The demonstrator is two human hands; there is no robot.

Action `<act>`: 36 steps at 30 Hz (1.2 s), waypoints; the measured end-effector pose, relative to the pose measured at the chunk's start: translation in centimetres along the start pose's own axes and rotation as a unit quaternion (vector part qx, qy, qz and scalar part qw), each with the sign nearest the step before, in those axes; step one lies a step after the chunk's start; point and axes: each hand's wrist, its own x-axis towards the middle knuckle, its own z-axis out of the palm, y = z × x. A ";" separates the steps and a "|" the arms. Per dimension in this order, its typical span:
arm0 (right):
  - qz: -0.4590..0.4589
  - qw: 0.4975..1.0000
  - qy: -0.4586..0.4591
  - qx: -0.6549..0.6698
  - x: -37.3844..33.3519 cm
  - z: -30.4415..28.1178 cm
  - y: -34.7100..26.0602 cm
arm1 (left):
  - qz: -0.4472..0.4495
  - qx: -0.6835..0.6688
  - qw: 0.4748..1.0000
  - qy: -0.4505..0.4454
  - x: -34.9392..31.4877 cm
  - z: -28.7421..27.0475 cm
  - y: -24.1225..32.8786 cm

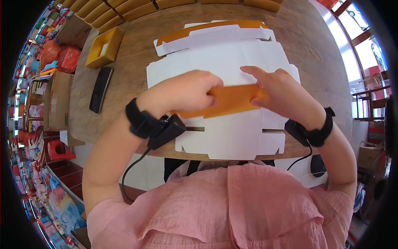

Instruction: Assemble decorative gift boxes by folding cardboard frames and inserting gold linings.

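Both hands are on a golden-orange cardboard piece [234, 99], which stands tilted above flat white sheets. My left hand [192, 89] is closed round its left part, fingertips curled over the upper edge. My right hand [282, 91] grips its right end, thumb on the near face, with the index finger stretched out over the white card. Beneath lie unfolded box blanks [224, 56], white side up, with slots and tabs along their edges. A folded-over orange strip [215, 29] shows at their far end. Each wrist wears a black strap with a small device.
An open yellow box [104, 47] and a black phone [101, 90] lie on the left of the wooden table [323, 83]. Rows of golden boxes [137, 10] line the far edge. A rubber band [315, 54] lies at the right. Crowded shelves stand beyond the left side.
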 end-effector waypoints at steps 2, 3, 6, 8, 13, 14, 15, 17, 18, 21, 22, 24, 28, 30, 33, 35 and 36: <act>0.020 1.000 -0.017 -0.005 1.1 0.4 0.7 | -0.045 -0.009 0.998 0.041 0.6 0.9 -1.0; 0.040 0.999 -0.032 -0.009 1.3 0.5 0.8 | -0.007 0.057 0.992 0.111 0.9 2.2 -2.2; 0.086 0.994 -0.029 0.066 1.4 0.5 1.0 | 0.045 0.078 0.970 0.224 0.8 3.2 -3.0; 0.094 0.991 -0.055 0.078 1.9 0.3 2.1 | -0.021 0.013 0.984 0.176 1.0 2.6 -2.8; 0.112 0.980 -0.111 0.121 2.3 -0.4 2.5 | -0.038 -0.031 0.991 0.127 1.0 2.1 -2.6; 0.101 0.981 -0.117 0.121 2.3 -0.5 2.5 | -0.026 -0.041 0.990 0.129 0.9 2.1 -2.7; 0.090 0.981 -0.122 0.121 2.3 -0.5 2.6 | -0.026 -0.040 0.990 0.130 0.9 1.9 -2.7; 0.073 0.980 -0.115 0.147 2.0 -0.4 3.0 | -0.028 -0.050 0.994 0.096 0.8 1.6 -2.5; 0.055 0.977 -0.107 0.173 1.9 -0.3 3.2 | -0.029 -0.049 0.994 0.097 0.8 1.7 -2.5; 0.042 0.990 -0.070 0.117 1.9 0.5 3.0 | -0.016 -0.010 0.994 0.110 0.8 2.1 -2.5; 0.042 0.990 -0.070 0.116 1.9 0.4 2.8 | -0.015 -0.010 0.994 0.111 0.8 2.5 -2.6; 0.059 0.992 -0.073 0.084 2.0 0.3 2.4 | 0.011 0.031 0.972 0.231 0.6 4.0 -3.0; 0.014 0.999 -0.028 0.026 1.3 1.1 2.5 | 0.154 0.156 0.937 0.272 -1.1 5.9 -1.0; -0.086 0.981 0.162 -0.069 0.7 1.2 2.2 | 0.152 0.174 0.942 0.245 -1.2 6.2 -1.0; -0.166 0.974 0.138 -0.069 -0.4 1.2 0.0 | 0.160 0.287 0.914 0.237 -1.4 7.5 -1.5; -0.177 0.967 0.116 -0.144 -1.3 2.1 -0.1 | 0.199 0.398 0.859 0.252 -1.6 7.3 -1.1; -0.189 0.953 0.093 -0.216 -1.7 2.5 -0.2 | 0.201 0.398 0.859 0.252 -1.9 7.0 -0.8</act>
